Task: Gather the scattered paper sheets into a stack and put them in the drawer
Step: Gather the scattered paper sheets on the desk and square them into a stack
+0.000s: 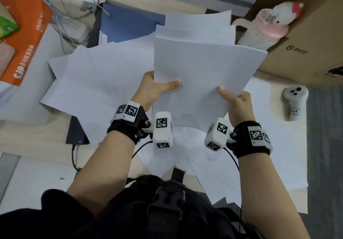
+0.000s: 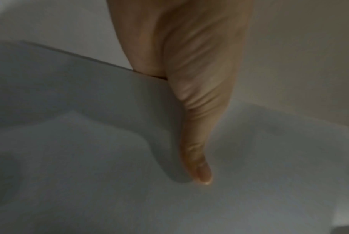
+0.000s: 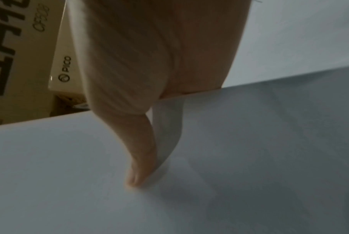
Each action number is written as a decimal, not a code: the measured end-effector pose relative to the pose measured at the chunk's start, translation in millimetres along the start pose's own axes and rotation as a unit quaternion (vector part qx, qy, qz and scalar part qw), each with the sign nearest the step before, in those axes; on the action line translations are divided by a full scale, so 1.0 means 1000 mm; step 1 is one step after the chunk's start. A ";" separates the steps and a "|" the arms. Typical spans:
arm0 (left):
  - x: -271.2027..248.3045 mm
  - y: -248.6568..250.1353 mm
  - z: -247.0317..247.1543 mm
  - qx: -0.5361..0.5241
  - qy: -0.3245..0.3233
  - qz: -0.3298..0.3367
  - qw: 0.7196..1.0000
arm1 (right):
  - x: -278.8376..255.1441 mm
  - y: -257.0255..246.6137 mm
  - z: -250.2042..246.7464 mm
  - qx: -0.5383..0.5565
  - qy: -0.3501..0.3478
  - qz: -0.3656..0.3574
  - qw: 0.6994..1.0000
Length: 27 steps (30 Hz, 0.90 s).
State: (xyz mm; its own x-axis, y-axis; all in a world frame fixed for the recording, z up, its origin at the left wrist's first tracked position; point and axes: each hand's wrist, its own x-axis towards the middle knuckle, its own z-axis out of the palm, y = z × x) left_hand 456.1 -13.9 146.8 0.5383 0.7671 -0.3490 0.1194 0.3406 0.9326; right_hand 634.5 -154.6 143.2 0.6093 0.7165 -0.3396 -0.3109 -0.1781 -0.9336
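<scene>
A loose stack of white paper sheets (image 1: 200, 67) is held above the desk, its far edges fanned unevenly. My left hand (image 1: 156, 88) grips the stack's near left edge, thumb on top and fingers hidden beneath. My right hand (image 1: 235, 101) grips the near right corner the same way. In the left wrist view my left thumb (image 2: 197, 142) lies flat on the paper (image 2: 89, 174). The right wrist view shows my right thumb (image 3: 141, 150) pressed onto the top sheet (image 3: 249, 158). More white sheets (image 1: 96, 82) lie scattered on the desk below. No drawer is visible.
An orange bag (image 1: 27, 40) lies at the left, a power strip (image 1: 72, 27) and blue folder (image 1: 128, 25) behind. A plush toy (image 1: 267, 25) leans on a cardboard box (image 1: 306, 40) at the right. A white controller (image 1: 295, 101) rests on paper; a dark device (image 1: 76, 133) peeks out.
</scene>
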 end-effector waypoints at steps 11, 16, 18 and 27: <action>-0.033 0.022 0.022 0.025 -0.093 0.088 0.991 | -0.024 -0.030 -0.041 0.007 -0.037 -0.043 0.998; -0.041 0.016 0.040 0.017 0.000 0.096 0.995 | -0.039 -0.041 -0.054 -0.032 -0.005 -0.075 0.997; -0.043 0.010 0.047 0.029 0.038 0.103 0.994 | -0.043 -0.042 -0.054 -0.059 0.004 -0.105 0.993; -0.061 0.005 0.055 -0.019 0.132 0.129 0.983 | -0.051 -0.024 -0.050 -0.040 0.010 -0.094 0.995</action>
State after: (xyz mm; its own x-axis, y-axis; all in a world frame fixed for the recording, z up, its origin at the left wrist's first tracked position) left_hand 469.5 -89.1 177.4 0.3106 0.9433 -0.1175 -0.0274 0.1324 0.9908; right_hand 647.6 -220.5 177.1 0.6653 0.7295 -0.1586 -0.1313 -0.0948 -0.9868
